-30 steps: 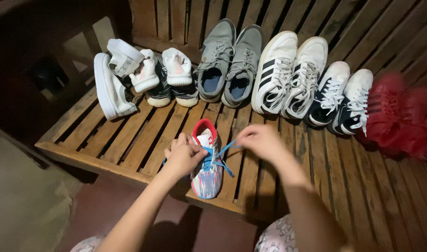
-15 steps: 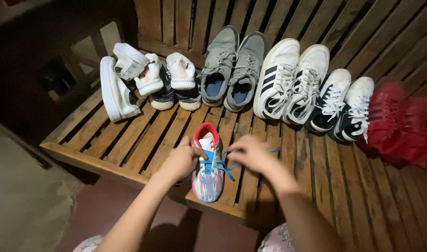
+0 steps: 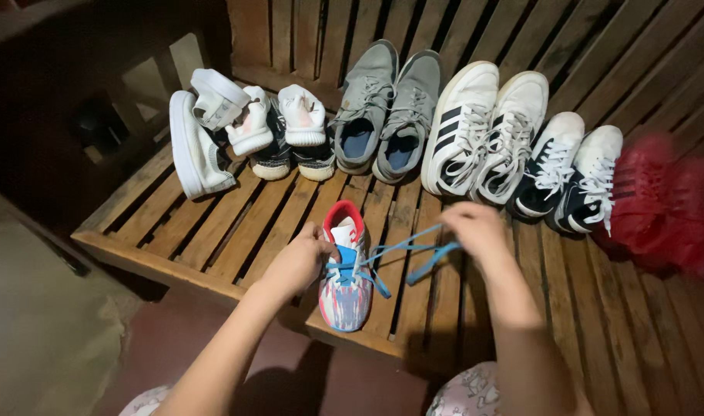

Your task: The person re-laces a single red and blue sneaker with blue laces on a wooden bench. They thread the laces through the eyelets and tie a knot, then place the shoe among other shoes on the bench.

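A small multicoloured sneaker (image 3: 344, 289) with a red collar and blue laces stands near the front edge of a slatted wooden bench (image 3: 213, 231). My left hand (image 3: 300, 260) is closed against the shoe's left side at the lacing. My right hand (image 3: 475, 229) is out to the right of the shoe, pinching the blue lace (image 3: 414, 250), which runs taut from the eyelets to my fingers with a loose end hanging below.
A row of shoes lines the bench back: white slip-ons (image 3: 206, 139), small white-and-black shoes (image 3: 290, 131), grey sneakers (image 3: 383, 108), white striped sneakers (image 3: 483, 131), black-and-white sneakers (image 3: 568, 173), red shoes (image 3: 660, 200). Floor lies at left (image 3: 44, 323).
My right hand has moved from close beside the shoe out to the right, drawing the blue lace out long and taut. My left hand stays at the shoe.
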